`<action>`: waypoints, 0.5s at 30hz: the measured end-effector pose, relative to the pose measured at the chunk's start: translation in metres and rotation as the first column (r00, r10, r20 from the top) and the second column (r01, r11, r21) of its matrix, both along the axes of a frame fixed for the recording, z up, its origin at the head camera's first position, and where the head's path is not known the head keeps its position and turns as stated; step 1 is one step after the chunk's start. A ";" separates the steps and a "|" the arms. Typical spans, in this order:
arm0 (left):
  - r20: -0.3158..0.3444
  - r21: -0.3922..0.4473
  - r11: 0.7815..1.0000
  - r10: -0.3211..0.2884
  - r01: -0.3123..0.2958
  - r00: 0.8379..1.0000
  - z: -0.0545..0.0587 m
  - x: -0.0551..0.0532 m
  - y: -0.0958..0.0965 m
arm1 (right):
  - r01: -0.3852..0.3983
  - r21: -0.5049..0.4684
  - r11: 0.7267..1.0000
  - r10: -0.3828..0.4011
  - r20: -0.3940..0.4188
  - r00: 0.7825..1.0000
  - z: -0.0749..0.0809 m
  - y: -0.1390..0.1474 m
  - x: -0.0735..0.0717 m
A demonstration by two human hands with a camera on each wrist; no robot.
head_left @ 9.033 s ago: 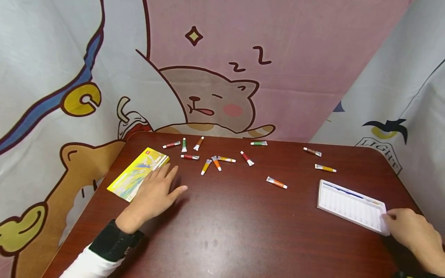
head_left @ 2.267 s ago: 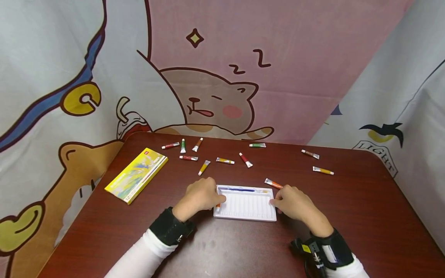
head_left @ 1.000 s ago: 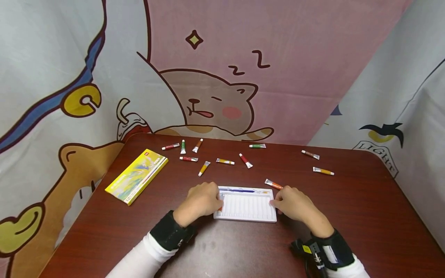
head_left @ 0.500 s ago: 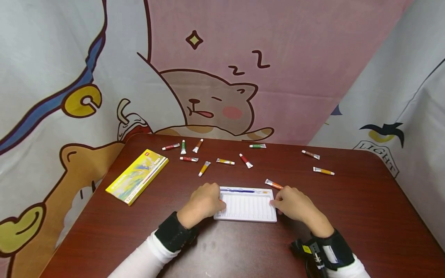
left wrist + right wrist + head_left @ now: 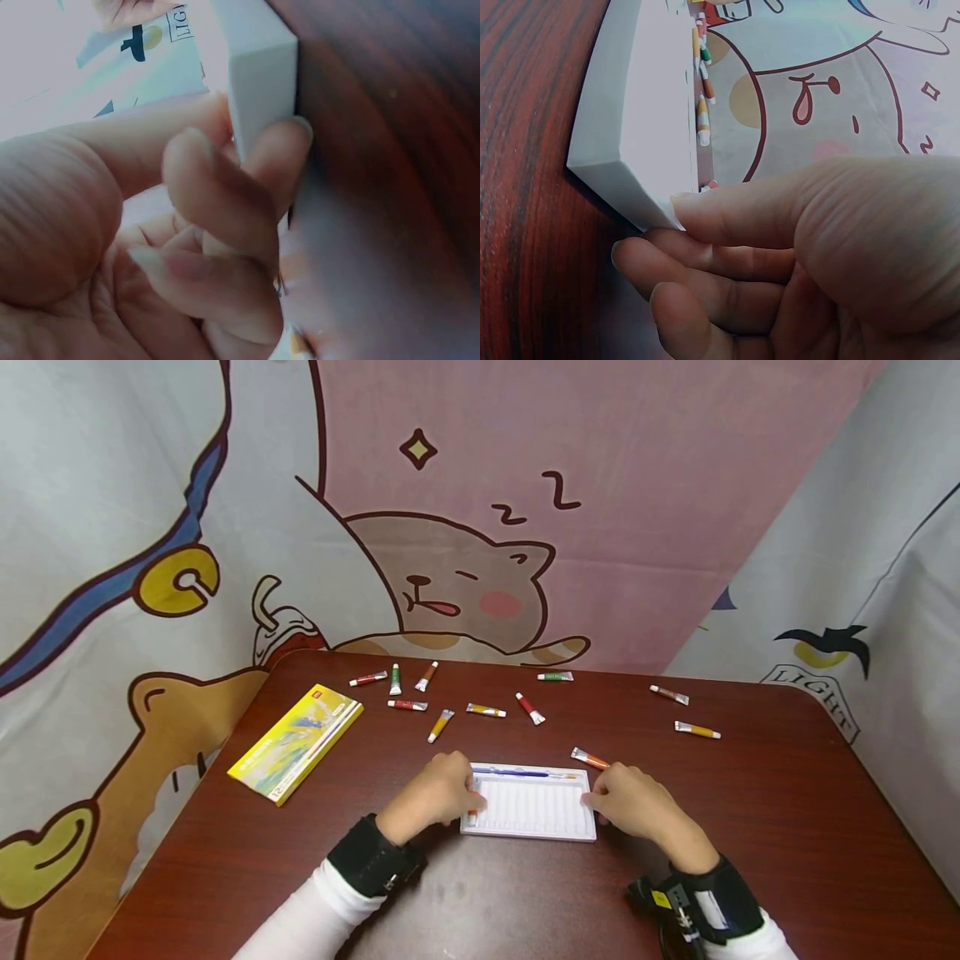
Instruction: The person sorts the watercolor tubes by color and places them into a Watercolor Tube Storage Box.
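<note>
A white slotted paint tray (image 5: 536,808) lies in the middle of the table, with a blue-handled paintbrush (image 5: 513,772) along its far side. My left hand (image 5: 429,792) holds its left end: the thumb lies over the rim and curled fingers touch the outer wall. Partly hidden by that thumb, an orange paint tube (image 5: 472,815) sits in the leftmost part of the tray. At the other end, my right hand (image 5: 637,800) pinches the rim, thumb on top and fingers below. Another orange paint tube (image 5: 589,758) lies just beyond the right hand, which covers its cap end.
Several paint tubes lie scattered towards the back, including a red tube (image 5: 530,708) and a green tube (image 5: 555,677). Two more, a brown tube (image 5: 669,695) and a yellow tube (image 5: 697,729), are at the right. A flat yellow box (image 5: 296,743) rests at the left.
Since the oldest frame, the tray has come from the right to the middle, and one orange tube has gone from the back group into it. Lately only my left thumb has shifted slightly.
</note>
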State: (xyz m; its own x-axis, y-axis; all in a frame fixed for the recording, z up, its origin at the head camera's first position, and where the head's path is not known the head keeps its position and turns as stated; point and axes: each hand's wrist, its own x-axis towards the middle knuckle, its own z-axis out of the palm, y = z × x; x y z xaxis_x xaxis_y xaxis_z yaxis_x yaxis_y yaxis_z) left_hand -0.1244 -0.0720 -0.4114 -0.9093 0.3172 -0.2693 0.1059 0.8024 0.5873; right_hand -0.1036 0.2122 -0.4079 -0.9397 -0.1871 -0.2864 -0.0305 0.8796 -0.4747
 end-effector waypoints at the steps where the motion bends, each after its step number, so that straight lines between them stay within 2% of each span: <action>1: -0.005 0.000 1.000 -0.001 0.001 1.000 0.000 0.000 0.000 | 0.003 0.001 1.000 -0.003 0.002 1.000 0.000 0.000 0.000; 4: -0.050 -0.010 1.000 -0.013 0.012 0.999 -0.002 0.000 0.000 | 0.013 0.005 1.000 -0.013 0.012 1.000 -0.001 0.000 0.000; 7: -0.068 0.001 1.000 -0.006 0.006 0.998 -0.004 0.000 0.000 | 0.014 0.004 1.000 -0.014 0.012 1.000 -0.001 0.000 0.000; 15: -0.033 0.036 0.999 0.002 -0.001 0.999 -0.003 0.001 -0.001 | -0.002 -0.004 1.000 0.002 -0.003 1.000 0.001 0.000 0.001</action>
